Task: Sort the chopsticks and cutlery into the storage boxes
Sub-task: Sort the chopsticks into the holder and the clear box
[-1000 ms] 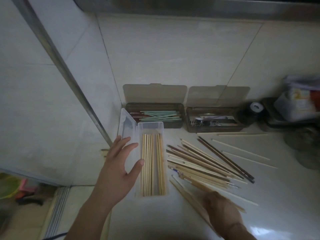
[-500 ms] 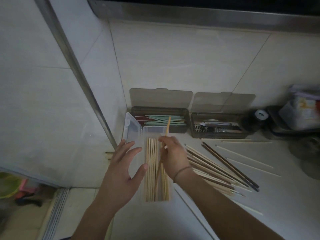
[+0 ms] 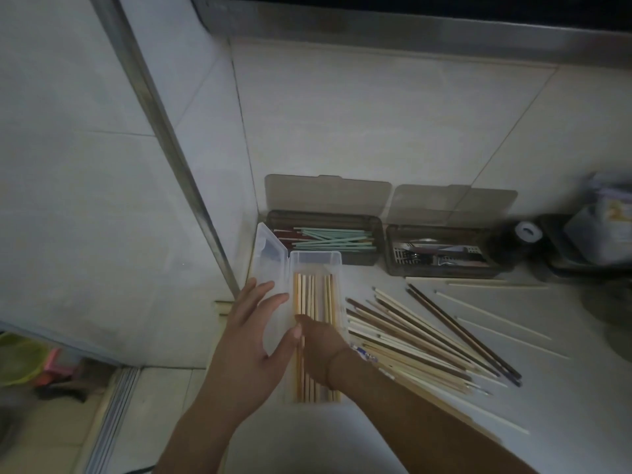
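A clear plastic box (image 3: 316, 258) lies lengthwise on the white counter, its lid (image 3: 270, 254) hinged open to the left. Light wooden chopsticks (image 3: 313, 295) lie side by side in it. My left hand (image 3: 249, 343) rests with straight fingers on the lid and its thumb against the box wall. My right hand (image 3: 321, 354) lies palm down on the chopsticks at the box's near half, fingers bent downward and hidden. A fanned pile of mixed brown and pale chopsticks (image 3: 420, 336) lies just right of the box.
Against the back wall stand two dark boxes with raised lids: one with green chopsticks (image 3: 331, 237), one with metal cutlery (image 3: 444, 258). Thin pale sticks (image 3: 496, 316) lie scattered at the right. A black jar (image 3: 523, 234) and a tray (image 3: 561, 265) stand at the far right. The counter edge is just left of the clear box.
My right hand came from the loose pile with a chopstick, held it upright over the clear box, and now lies low on the sticks inside. My left hand stayed at the box.
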Demonstrator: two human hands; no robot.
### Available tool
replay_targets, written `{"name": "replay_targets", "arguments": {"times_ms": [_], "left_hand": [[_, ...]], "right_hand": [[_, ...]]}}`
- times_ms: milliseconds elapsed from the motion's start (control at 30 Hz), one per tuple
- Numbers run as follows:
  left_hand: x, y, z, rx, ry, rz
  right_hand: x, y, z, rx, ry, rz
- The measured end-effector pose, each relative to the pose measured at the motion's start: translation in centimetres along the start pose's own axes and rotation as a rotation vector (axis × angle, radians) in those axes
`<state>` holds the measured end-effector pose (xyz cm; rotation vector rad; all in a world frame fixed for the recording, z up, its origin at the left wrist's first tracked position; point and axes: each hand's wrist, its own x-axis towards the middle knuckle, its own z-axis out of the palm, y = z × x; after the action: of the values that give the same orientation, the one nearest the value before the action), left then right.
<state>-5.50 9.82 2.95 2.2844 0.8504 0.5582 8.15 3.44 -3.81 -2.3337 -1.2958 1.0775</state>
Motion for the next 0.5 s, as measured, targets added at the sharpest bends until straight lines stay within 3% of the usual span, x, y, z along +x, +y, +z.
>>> {"name": "replay_targets", "arguments": {"times_ms": [133, 200, 300, 400, 500], "left_hand": [[0.0, -0.3, -0.1, 0.013, -0.008, 0.002], [-0.1, -0.3, -0.2, 0.016, -0.012, -0.003], [-0.1, -0.2, -0.2, 0.014, -0.014, -0.014], [0.0, 0.1, -0.3, 0.012, -0.024, -0.032], [0.0, 0.5, -0.4, 0.002, -0.032, -0.046]], "right_hand": [[-5.1, 3.0, -2.4, 0.032, 0.369, -0.323], [-7.1, 6.2, -3.6, 0.011, 0.511, -0.383], [-9.2, 11.7, -4.4, -0.034, 0.602, -0.142], [-11.1, 16.0, -3.7, -0.128, 0.551, 0.179], [-13.2, 17.8, -2.1, -0.152, 0.505, 0.26]]}}
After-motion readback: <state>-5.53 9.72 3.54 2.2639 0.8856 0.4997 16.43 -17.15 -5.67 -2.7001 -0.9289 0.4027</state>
